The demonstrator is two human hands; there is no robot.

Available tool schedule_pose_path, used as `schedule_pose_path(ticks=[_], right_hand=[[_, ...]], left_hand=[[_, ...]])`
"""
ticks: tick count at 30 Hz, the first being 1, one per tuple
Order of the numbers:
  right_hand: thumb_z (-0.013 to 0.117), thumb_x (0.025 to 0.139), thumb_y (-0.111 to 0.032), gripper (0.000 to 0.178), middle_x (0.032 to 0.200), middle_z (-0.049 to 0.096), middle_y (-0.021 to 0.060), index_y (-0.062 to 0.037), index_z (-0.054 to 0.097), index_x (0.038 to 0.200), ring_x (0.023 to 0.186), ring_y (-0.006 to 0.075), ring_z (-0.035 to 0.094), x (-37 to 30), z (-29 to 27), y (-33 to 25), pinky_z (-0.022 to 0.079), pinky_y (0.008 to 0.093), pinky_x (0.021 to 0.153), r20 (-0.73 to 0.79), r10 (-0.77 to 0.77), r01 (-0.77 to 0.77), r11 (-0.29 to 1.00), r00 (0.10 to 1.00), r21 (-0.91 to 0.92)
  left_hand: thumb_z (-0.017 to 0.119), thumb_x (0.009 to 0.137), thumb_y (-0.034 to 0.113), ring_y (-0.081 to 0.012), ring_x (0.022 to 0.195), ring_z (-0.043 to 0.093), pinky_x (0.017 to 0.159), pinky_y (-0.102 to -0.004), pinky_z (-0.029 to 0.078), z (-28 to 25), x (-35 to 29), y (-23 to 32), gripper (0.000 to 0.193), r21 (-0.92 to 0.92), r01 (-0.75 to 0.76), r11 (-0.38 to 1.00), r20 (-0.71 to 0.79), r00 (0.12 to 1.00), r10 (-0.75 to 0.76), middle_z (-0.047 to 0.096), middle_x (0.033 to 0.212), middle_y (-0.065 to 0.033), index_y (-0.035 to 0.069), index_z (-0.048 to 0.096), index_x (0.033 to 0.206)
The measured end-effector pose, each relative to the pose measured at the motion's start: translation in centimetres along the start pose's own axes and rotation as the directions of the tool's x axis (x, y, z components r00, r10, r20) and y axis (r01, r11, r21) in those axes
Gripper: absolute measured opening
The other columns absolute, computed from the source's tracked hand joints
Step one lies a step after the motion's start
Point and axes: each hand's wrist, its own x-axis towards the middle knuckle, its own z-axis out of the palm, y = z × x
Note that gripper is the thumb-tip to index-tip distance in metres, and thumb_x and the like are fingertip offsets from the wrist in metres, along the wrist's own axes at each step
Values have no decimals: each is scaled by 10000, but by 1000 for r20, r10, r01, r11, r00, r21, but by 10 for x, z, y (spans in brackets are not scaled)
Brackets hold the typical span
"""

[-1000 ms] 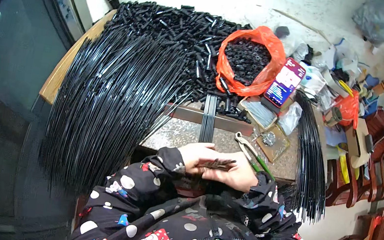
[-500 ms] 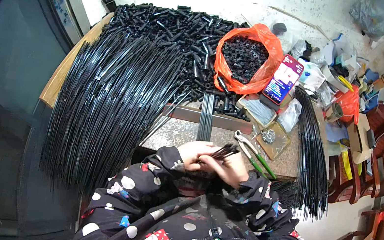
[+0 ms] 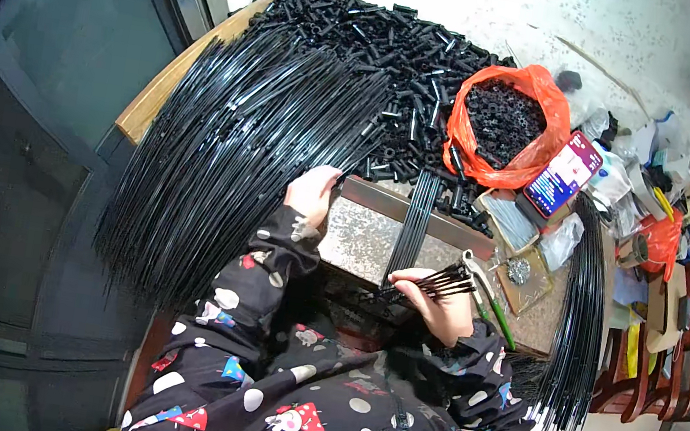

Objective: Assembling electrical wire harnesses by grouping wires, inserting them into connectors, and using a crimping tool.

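Observation:
My right hand (image 3: 442, 315) is closed round a small bundle of thin black rods (image 3: 442, 282), whose ends fan out above the fingers. The bundle's other end stretches toward the left over the table's front edge. My left hand (image 3: 309, 194) is at the right side of a big heap of long thin black rods (image 3: 239, 146); its fingers are bent and pressed together at the rods, their tips partly hidden. Between the hands, a flat row of black rods (image 3: 417, 222) crosses a metal bar (image 3: 374, 200) on the speckled tabletop (image 3: 359, 240).
Short black tubular parts (image 3: 364, 31) are heaped at the back. An orange plastic bag (image 3: 556, 113) holds small black pieces. A phone (image 3: 563, 175), green-handled pliers (image 3: 498, 314) and another rod bundle (image 3: 579, 331) are to the right. Clutter (image 3: 668, 201) lies beyond.
My left hand has left the bundle and moved left to the rod heap. My right hand keeps the bundle and has shifted slightly right. The whole view has turned and shifted.

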Motion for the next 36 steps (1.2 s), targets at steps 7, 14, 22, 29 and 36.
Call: schedule_pose_path(ticks=[7,14,22,29,36], right_hand=[[571,800,-71,120,829,629,76,1,609,888,761,142,588,-10,-4,0,452,255,678,-39,57,-59,997,998,-49],[636,751,-109,165,808,629,105,-36,620,898,729,181,616,-9,7,15,471,267,643,4,-33,33,999,999,-20],[658,709,-6,253,886,613,79,-32,598,954,808,165,582,-9,-3,-15,472,288,709,274,-191,136,968,942,209],[585,778,-33,166,911,619,75,8,605,937,813,112,576,-5,-7,-12,457,253,719,178,-120,109,992,977,67],[543,812,-20,285,961,612,77,6,535,1095,884,107,550,-2,-12,-29,440,244,793,8,43,-43,980,999,194]], left_hand=[[552,731,27,-219,869,577,773,-288,447,-8,3,28,212,-278,25,960,78,997,-4,585,961,-145,-19,566,938],[686,619,328,-302,1240,284,993,-543,131,11,-24,115,685,-453,-281,846,673,515,531,382,1291,-114,123,431,1221],[541,725,264,-319,1140,402,968,-449,296,61,-35,87,462,-617,-576,536,479,265,837,474,1180,-136,71,493,1142],[584,718,247,-347,859,503,791,-394,394,57,-32,99,573,-730,-358,583,414,447,793,547,934,-155,91,388,1234],[541,801,296,-335,950,506,809,-373,414,58,-35,91,423,-749,-30,661,539,553,636,525,1034,-155,67,465,1148]])
